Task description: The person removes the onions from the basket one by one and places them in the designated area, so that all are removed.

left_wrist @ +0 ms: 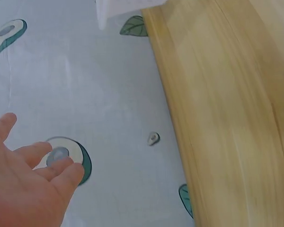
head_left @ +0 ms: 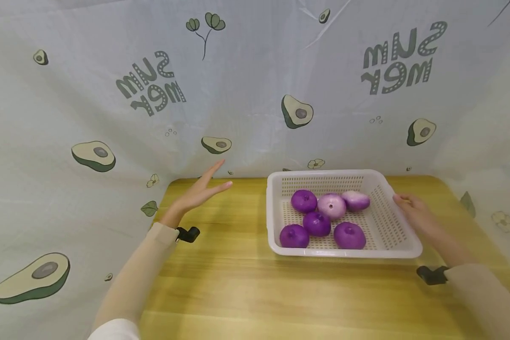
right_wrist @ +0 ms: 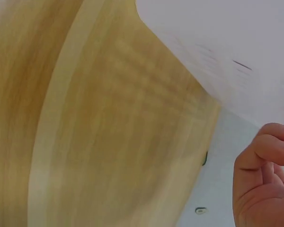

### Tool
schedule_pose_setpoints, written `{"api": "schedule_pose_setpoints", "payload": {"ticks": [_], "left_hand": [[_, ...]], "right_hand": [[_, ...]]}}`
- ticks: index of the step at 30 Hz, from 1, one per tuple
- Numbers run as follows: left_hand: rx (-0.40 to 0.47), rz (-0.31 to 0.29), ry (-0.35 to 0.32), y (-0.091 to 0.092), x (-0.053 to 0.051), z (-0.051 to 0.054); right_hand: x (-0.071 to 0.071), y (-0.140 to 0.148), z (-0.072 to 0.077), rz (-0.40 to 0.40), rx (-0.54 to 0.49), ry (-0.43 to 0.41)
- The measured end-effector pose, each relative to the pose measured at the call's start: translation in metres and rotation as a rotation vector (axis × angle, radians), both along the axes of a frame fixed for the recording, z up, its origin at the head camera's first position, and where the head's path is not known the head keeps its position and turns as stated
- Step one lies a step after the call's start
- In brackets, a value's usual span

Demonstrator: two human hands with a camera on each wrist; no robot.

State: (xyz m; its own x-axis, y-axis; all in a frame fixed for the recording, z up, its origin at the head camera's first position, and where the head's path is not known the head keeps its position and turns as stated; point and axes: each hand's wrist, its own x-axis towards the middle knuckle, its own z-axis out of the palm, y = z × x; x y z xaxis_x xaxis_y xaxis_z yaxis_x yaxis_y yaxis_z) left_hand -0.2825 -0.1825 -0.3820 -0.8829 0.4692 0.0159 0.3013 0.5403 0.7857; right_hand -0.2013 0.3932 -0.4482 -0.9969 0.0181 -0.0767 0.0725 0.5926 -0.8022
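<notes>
A white perforated basket (head_left: 344, 253) holds several purple onions (head_left: 350, 235), one of them paler and whitish at one end. On the basket's right side, my right hand (head_left: 422, 219) grips the rim; the right wrist view has this hand (right_wrist: 267, 184) with curled fingers beside the white basket wall (right_wrist: 217, 47). My left hand (head_left: 197, 193) is raised left of the basket, apart from it, fingers extended and holding nothing. In the left wrist view that hand (left_wrist: 33, 179) is spread, with a corner of the basket (left_wrist: 118, 8) at the top.
The wooden table (head_left: 238, 293) lies under the basket and both forearms. A pale curtain (head_left: 246, 71) printed with avocados and lettering hangs behind the table and along its sides. Dark wrist mounts (head_left: 188, 234) sit at both cuffs.
</notes>
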Motion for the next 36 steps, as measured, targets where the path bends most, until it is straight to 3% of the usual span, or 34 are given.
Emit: {"api": "schedule_pose_setpoints", "payload": {"ticks": [11,21,29,36], "left_hand": [[0.097,-0.132,-0.067,0.037,-0.005,0.013],[0.106,-0.264,-0.06,0.069,-0.009,0.021],[0.121,-0.372,-0.072,0.105,-0.012,0.026],[0.146,-0.493,-0.116,0.145,-0.017,0.025]], "right_hand": [[0.005,-0.005,-0.005,-0.042,-0.041,-0.039],[0.005,-0.008,-0.008,-0.063,-0.05,0.028],[0.004,-0.009,-0.009,-0.054,-0.07,0.037],[0.005,-0.008,-0.009,-0.081,-0.009,0.027]]}}
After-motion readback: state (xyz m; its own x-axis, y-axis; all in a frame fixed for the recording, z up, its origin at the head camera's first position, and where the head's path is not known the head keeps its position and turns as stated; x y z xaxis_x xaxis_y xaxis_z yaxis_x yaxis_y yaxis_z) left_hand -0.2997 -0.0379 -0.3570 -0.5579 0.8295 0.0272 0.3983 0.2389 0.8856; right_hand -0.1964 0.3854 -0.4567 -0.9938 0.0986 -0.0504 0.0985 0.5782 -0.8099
